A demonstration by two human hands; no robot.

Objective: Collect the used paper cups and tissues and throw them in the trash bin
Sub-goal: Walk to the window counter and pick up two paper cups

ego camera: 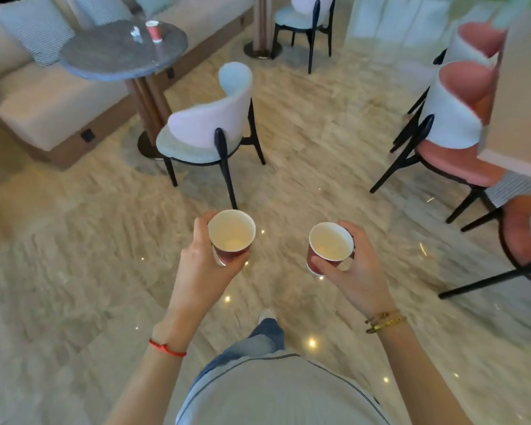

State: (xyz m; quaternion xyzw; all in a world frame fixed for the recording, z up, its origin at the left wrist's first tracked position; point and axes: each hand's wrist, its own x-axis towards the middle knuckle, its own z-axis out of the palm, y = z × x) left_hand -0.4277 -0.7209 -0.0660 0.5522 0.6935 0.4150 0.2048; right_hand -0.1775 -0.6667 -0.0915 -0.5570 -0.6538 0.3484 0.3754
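The left hand (207, 265), at lower centre of the frame, has fingers and thumb curled round the wall of a red paper cup with a white inside (232, 234), held upright. The right hand (354, 271), just right of centre, grips a second red paper cup with a white inside (330, 245), tilted slightly toward the left of the frame. Both cups look empty or nearly so; a pale patch at each bottom may be residue, and I cannot tell which.

Risks, as judged:
1. Both hands are occupied. A third red paper cup (154, 30) and a small crumpled white tissue (136, 34) remain on the round grey stone-topped table (105, 53) at upper left. Collecting them without stacking the 2 held cups would force a weak grip and a likely drop.
2. Thin paper walls will buckle if squeezed; any dregs would spill from the tilted right cup.
3. The frame is blurred, suggesting movement. Dark chair legs splay across the walking path; a catch of the foot is possible.

No trash bin is in view.

Surface and room: a glossy pale marble-patterned floor (89, 256) reflecting ceiling lights, probably slippery if wetted. A pale blue and white upholstered chair with black legs (206, 124) stands at centre beside the table; a beige sofa with striped cushions (43, 99) lies behind it at upper left; pink and white chairs (460, 118) line the right edge.
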